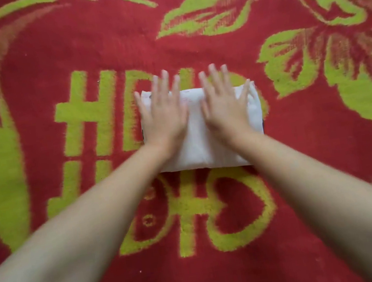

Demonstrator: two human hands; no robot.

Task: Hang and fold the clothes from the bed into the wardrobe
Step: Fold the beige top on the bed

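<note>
The main risk from here is that the fold comes apart: the white garment [203,135] is a thick, soft bundle, and if the hands lift off unevenly or grab only the top layer when picking it up, the layers underneath could slide out and the neat rectangle would sag open on the way to the wardrobe, which is not in view. The plush blanket [69,208] under it, red with yellow-green flowers and lettering, looks grippy, so dragging the bundle across it rather than lifting it could also pull the bottom layer loose. A dark edge shows at the bundle's left and right sides, which may be a trim or print; I cannot tell which. The garment lies at the centre of the frame, folded into a compact rectangle on the bed. The left hand [164,115] lies flat on its left half, fingers straight and slightly spread, fingertips reaching past the far edge onto the blanket. The right hand [223,105] lies flat on the right half in the same way, its thumb pointing toward the left hand. Neither hand grips anything; both press down with open palms, with a strip of white cloth showing between them and more cloth showing to the right of the right hand and below both wrists. Both forearms run in from the lower corners of the frame. The frame is slightly blurred around the fingers.
</note>
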